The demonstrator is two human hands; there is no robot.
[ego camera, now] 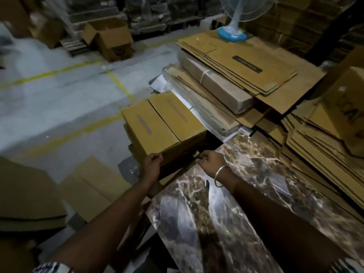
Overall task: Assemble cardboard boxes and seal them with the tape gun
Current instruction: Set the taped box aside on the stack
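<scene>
2 sealed boxes (pixel 163 123) just beyond both hands, long axis running away; left hand (pixel 152 164) curled on near edge, right hand (pixel 209 160) curled, grip unclear.

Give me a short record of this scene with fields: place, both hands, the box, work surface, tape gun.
place: warehouse floor with cardboard stacks
left hand: curled at the near edge of the assembled box
right hand: curled at the same edge, bangle on the wrist
assembled box: closed, on a stack beside the table
work surface: marble-pattern table
flat boxes: piled behind the table
tape gun: not visible
</scene>
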